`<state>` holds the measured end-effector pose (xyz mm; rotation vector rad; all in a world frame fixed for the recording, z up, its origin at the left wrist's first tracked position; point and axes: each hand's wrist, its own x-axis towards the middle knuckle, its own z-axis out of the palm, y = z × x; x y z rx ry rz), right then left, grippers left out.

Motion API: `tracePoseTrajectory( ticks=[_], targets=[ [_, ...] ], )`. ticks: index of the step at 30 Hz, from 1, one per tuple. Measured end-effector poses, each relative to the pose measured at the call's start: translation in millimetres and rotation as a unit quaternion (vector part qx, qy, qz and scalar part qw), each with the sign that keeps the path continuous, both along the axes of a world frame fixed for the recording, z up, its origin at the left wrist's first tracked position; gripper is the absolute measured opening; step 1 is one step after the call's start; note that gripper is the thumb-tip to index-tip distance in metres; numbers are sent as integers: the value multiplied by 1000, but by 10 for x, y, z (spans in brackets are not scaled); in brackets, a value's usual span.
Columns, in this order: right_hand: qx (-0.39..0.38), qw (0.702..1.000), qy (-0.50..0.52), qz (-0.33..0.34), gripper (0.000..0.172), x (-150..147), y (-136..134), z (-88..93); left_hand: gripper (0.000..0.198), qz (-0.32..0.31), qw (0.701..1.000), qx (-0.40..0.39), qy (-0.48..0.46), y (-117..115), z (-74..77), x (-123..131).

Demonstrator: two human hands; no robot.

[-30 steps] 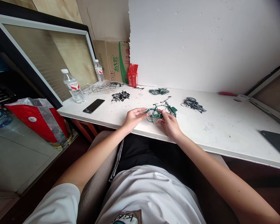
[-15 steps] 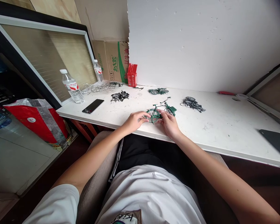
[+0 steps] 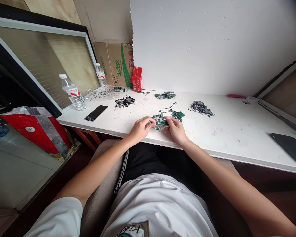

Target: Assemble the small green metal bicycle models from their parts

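Note:
A green model bicycle [image 3: 160, 120] is held upright over the front part of the white table, with its handlebar and a green basket or box toward the right. My right hand [image 3: 177, 131] grips its lower frame between thumb and fingers. At the left wheel, my left hand [image 3: 142, 127] has thumb and forefinger pinched together at the rim; any small part between them is hidden. Another green model bicycle [image 3: 165, 95] lies behind. A cluster of black model bicycles [image 3: 124, 101] lies to the left, and a dark grey cluster [image 3: 201, 109] to the right.
On the left of the white table [image 3: 227, 131] are a phone [image 3: 96, 113], a water bottle [image 3: 74, 93] and thin black frame pieces [image 3: 105, 92]. A red box [image 3: 137, 79] stands at the back. A dark flat object [image 3: 289, 148] lies at the right.
My left fingertips have drawn together and slid to the wheel's left edge. My right hand keeps its hold on the bicycle. The whole view has shifted slightly.

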<state>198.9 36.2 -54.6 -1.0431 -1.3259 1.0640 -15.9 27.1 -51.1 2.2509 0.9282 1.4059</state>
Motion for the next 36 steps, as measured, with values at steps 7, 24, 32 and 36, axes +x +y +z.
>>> tracePoseTrajectory(
  ticks=[7, 24, 32, 36],
  targets=[
    [10, 999, -37, -7, 61, -12, -42, 51, 14, -4, 1000, -20, -3, -6, -16, 10],
    [31, 997, -70, 6, 65, -14, -12, -1, 22, 17, 998, -51, -35, 17, -103, 43],
    [41, 997, -72, 7, 68, -9, 18, -49, 16, 42, 999, -4, -21, 26, -81, 39],
    [39, 996, -75, 6, 69, -11, 5, -23, 15, 45, 999, -9, -27, 44, -88, 37]
  ],
)
